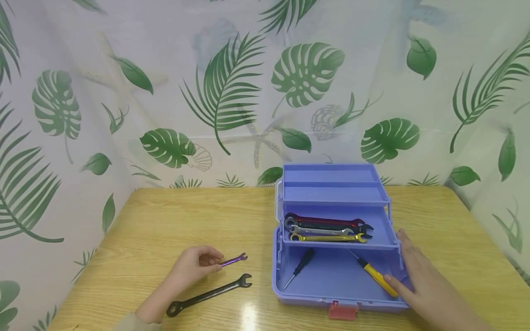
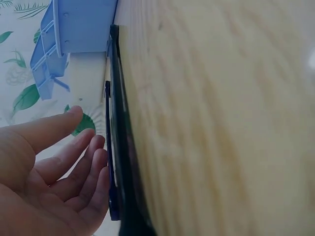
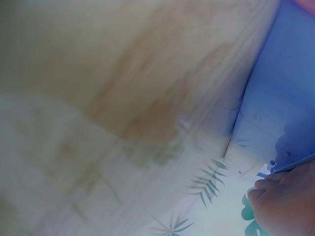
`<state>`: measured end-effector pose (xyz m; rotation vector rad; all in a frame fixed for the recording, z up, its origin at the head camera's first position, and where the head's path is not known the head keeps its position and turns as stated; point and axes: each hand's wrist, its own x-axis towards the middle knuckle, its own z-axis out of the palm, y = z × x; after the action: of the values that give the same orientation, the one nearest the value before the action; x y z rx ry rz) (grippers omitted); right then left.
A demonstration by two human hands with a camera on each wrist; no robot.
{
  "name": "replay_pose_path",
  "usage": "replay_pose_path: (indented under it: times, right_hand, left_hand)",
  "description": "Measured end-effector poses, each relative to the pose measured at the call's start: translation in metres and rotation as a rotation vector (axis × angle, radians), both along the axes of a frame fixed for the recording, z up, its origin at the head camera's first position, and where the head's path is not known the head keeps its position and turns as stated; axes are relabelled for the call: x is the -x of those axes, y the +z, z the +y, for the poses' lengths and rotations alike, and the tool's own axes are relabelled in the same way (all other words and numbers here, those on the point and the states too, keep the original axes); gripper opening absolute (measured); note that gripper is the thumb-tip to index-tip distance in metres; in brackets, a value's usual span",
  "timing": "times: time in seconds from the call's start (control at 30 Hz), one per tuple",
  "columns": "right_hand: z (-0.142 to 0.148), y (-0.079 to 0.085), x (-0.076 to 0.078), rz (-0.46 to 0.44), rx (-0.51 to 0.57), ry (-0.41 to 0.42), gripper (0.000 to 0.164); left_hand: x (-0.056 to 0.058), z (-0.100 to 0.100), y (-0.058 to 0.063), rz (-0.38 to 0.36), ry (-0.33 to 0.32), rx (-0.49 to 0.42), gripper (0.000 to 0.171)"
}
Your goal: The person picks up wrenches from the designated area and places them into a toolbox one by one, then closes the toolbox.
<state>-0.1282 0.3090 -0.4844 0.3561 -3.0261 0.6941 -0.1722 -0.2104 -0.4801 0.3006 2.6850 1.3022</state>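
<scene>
Left hand (image 1: 193, 265), fingers parted, is at the purple wrench (image 1: 234, 261), left of the toolbox (image 1: 306, 299) on the tabletop (image 1: 165, 220); 1 black wrench (image 1: 211, 294) lies nearer. Right hand (image 1: 428, 278), fingers extended, touches the toolbox's right side.

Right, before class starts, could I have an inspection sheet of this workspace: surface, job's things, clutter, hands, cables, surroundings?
Surface: wood-grain table, one glare patch.
Job's things: purple wrench and black wrench on table; open toolbox, wrenches in its lower tray, black screwdriver and yellow screwdriver below.
Clutter: nothing seen.
Hands: left hand at purple wrench, not gripping; right hand against toolbox's right side.
Cables: nothing seen.
Surroundings: leaf-print cloth behind table.
</scene>
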Motion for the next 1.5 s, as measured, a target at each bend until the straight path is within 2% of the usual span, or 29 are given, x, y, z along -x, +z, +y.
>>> replay_pose_path:
  times: [0.37, 0.83, 1.07, 1.33, 1.5]
  right_hand:
    - [0.0000, 0.0002, -0.0006, -0.005, -0.010, -0.003, 0.101]
    - [0.0004, 0.0031, 0.0006, -0.031, -0.036, -0.021, 0.101]
    - [0.0000, 0.0027, 0.0021, -0.038, -0.052, -0.019, 0.102]
    - [0.0025, -0.0014, 0.0017, -0.018, -0.027, -0.015, 0.100]
    - [0.0021, -0.0018, 0.0014, -0.021, -0.039, -0.017, 0.101]
  left_hand:
    - [0.0027, -0.0006, -0.0051, 0.010, -0.005, 0.031, 0.023]
    - [0.0062, 0.0023, -0.0075, 0.074, -0.049, 0.093, 0.020]
    - [0.0078, 0.0007, -0.0104, 0.070, -0.036, 0.095, 0.014]
    - [0.0049, 0.0035, -0.0099, 0.100, -0.066, 0.164, 0.013]
    - [0.0027, 0.0046, -0.0078, 0.115, -0.040, 0.174, 0.013]
